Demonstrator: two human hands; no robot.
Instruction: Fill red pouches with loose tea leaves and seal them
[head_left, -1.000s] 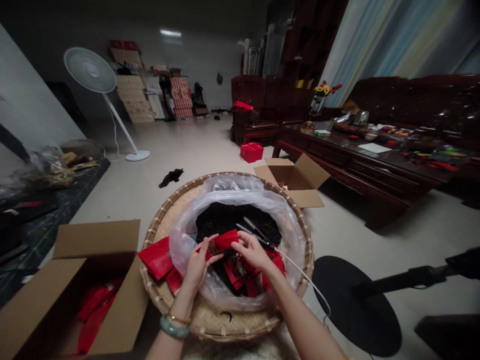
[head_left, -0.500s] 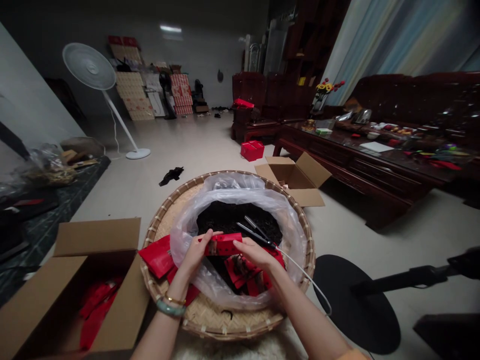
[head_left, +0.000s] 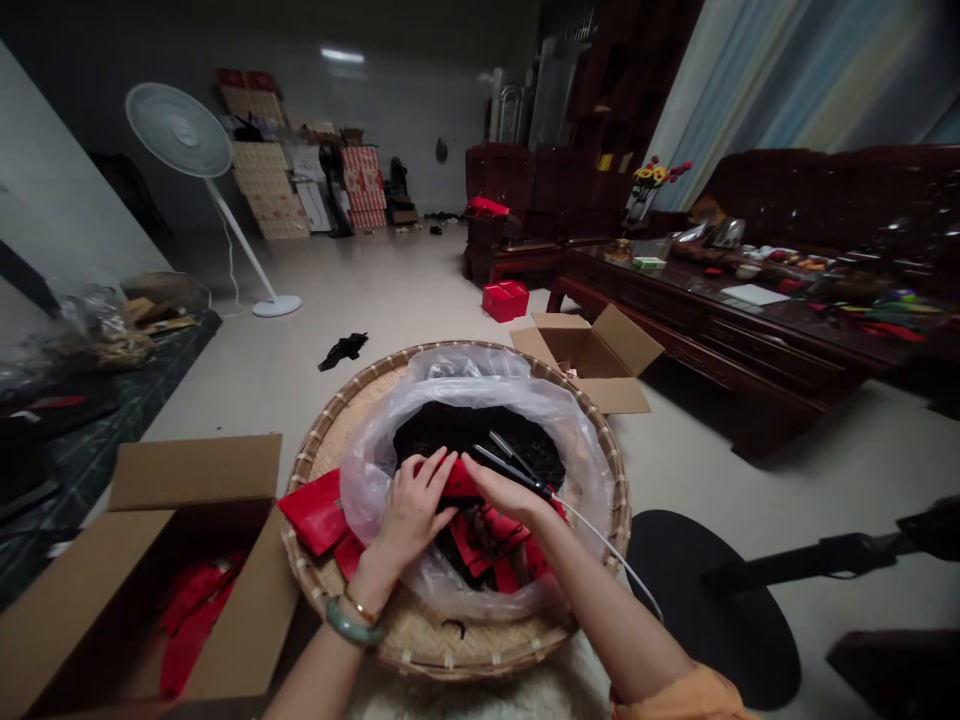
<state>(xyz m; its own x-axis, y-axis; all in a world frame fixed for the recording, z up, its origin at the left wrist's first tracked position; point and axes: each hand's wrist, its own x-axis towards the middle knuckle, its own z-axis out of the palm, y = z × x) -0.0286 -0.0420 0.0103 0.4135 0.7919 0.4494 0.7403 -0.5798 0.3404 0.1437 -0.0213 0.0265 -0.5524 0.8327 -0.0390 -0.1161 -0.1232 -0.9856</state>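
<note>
**Item:** one red packet (head_left: 459, 482), partly covered by the hands, held above the dark loose material (head_left: 474, 440) inside a clear plastic bag (head_left: 480, 392). More red packets (head_left: 486, 540) lie in the bag's opening.

**Hands:** left hand (head_left: 411, 515), fingers spread and bent, presses down on the packet; jade bangle (head_left: 351, 622) and thin gold bracelet on its wrist. Right hand (head_left: 510, 493), fingers closed around a black corded hand tool (head_left: 517, 472), its metal tips beside the packet; white cord (head_left: 607, 550) trails off.

**Surface:** round woven bamboo tray (head_left: 450, 640) on a pale floor, bearing the bag and further red packets (head_left: 315, 512). Open cardboard box (head_left: 187, 475) at lower left, red packets inside; second open box (head_left: 592, 352) beyond the tray.

**Room:** white pedestal fan (head_left: 178, 130), stacked flattened cartons (head_left: 262, 190), dark wooden table (head_left: 720, 310) crowded with assorted items.
</note>
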